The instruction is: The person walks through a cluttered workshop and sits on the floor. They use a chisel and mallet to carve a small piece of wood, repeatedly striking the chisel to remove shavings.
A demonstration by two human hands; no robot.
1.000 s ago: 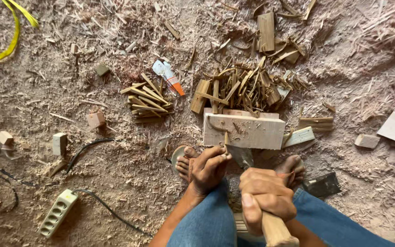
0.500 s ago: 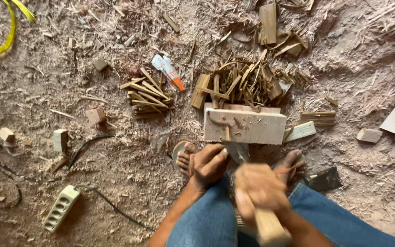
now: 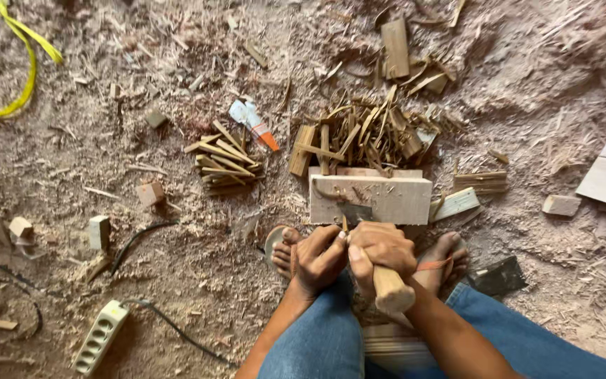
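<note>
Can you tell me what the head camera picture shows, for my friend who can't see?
A person's right hand grips a wooden-handled tool against a pale wood block; the left hand steadies beside it. Wood strips lie nearby.

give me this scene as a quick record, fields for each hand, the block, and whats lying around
left hand: pinches a thin wood sliver upright against the block
right hand: gripped round a wooden handle, blade on the block
wood block: pale, lying flat on the ground before the feet
split sticks: stacked left of block
power strip: lower left
ground: covered in shavings
</note>
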